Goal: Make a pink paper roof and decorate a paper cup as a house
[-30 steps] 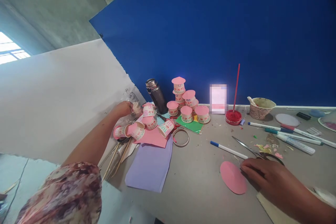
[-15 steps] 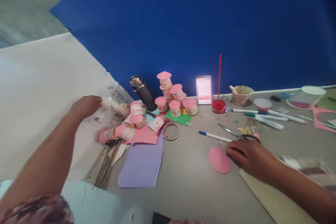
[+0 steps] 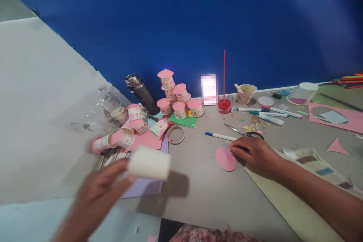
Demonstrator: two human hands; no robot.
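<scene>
The left hand (image 3: pixel 95 193) is gripping a white paper cup (image 3: pixel 149 163), holding it on its side over the near end of a lilac paper sheet (image 3: pixel 143 188). The motion blur makes it hard to tell which end of the cup is open. The right hand (image 3: pixel 253 154) is lying palm down on the grey table (image 3: pixel 204 196), grasping nothing, its fingertips pressing the edge of a pink paper circle (image 3: pixel 225 159). Scissors (image 3: pixel 239 132) and a blue-capped pen (image 3: pixel 219 135) are lying just beyond that hand. Farther back, a pile of pink-lidded cups (image 3: pixel 176 98) is standing beside a dark flask (image 3: pixel 141 91).
</scene>
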